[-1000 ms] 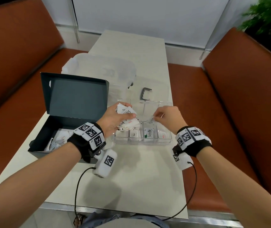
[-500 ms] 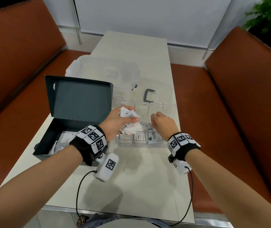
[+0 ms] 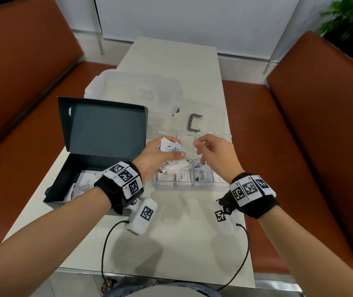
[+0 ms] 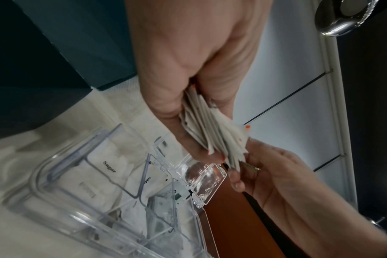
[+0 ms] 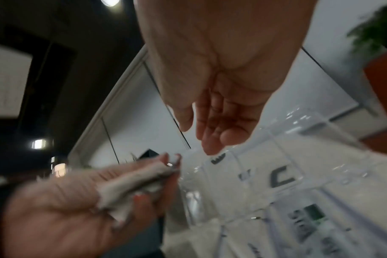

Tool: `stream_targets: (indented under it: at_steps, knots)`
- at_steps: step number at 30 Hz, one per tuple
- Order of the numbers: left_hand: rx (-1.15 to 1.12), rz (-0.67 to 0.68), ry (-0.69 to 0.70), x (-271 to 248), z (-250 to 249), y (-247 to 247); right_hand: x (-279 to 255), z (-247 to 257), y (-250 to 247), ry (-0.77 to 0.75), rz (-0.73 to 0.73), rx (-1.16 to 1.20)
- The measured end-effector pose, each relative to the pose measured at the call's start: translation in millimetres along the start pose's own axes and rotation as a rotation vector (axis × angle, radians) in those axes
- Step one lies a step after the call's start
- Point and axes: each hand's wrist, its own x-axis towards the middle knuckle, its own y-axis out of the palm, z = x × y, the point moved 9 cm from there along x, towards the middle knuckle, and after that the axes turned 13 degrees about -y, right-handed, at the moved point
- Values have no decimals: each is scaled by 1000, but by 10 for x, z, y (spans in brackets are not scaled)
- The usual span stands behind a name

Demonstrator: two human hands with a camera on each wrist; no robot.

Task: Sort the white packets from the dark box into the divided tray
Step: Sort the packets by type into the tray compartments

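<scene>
Head view: right hand (image 3: 216, 155) has risen, fingers loose and empty, beside left hand (image 3: 154, 159) gripping packets (image 3: 174, 156).

We see the right hand (image 3: 216, 159) lifted from the divided tray (image 3: 192, 185), now raised beside the packet stack (image 3: 172, 156); its fingers hang loose and hold nothing.

Pale table (image 3: 177, 243) sitting between two brown benches (image 3: 325, 129). Clear plastic tub (image 3: 132, 88) lying behind, small grey handle (image 3: 193, 123) resting just right of it. Green plant (image 3: 349, 16) showing in far right corner.
</scene>
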Motion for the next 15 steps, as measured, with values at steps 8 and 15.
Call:
stream_targets:
  at_steps: [8, 15]
  knots:
    - [71, 118, 52, -37, -39, 200, 6, 13, 173, 180, 118, 261]
    - [33, 124, 8, -10, 36, 197, 67, -49, -98, 189, 45, 301]
